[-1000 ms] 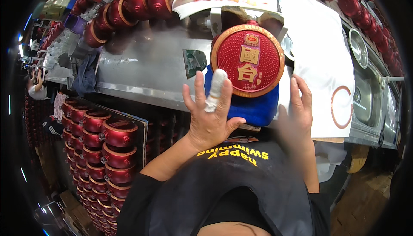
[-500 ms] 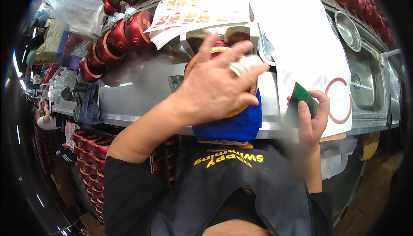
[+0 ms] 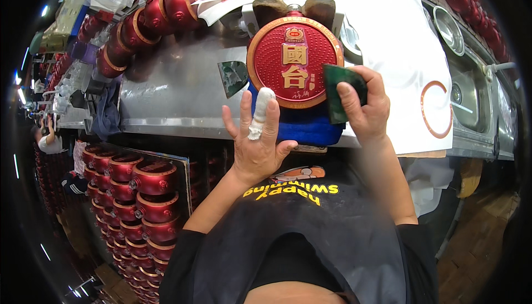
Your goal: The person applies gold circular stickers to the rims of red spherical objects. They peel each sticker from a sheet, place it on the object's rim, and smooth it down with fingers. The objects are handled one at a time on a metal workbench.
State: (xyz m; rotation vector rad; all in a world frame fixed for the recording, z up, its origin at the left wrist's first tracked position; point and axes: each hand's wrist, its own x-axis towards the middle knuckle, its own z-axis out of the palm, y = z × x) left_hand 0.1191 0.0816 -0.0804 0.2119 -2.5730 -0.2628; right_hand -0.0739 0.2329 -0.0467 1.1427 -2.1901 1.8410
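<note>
Left hand (image 3: pixel 255 152) moved from over my red bottle (image 3: pixel 295 67) to its seven o'clock, spread wide, seemingly empty (one finger bandaged); right hand (image 3: pixel 370 110) pinches a green card (image 3: pixel 336 96) at four. Bottle's at my twelve, gold characters (image 3: pixel 294 55) on; what's left, can't tell.

The left hand (image 3: pixel 255 146) shows its back, fingers fanned and thumb (image 3: pixel 287 148) held out to the right; one finger (image 3: pixel 264 104) (seemingly the middle one) is wrapped in white. The right hand (image 3: pixel 370 104) is closed in a thumb-and-fingers grip. Both bare forearms slant inward, the right one (image 3: pixel 393 185) partly blurred.
</note>
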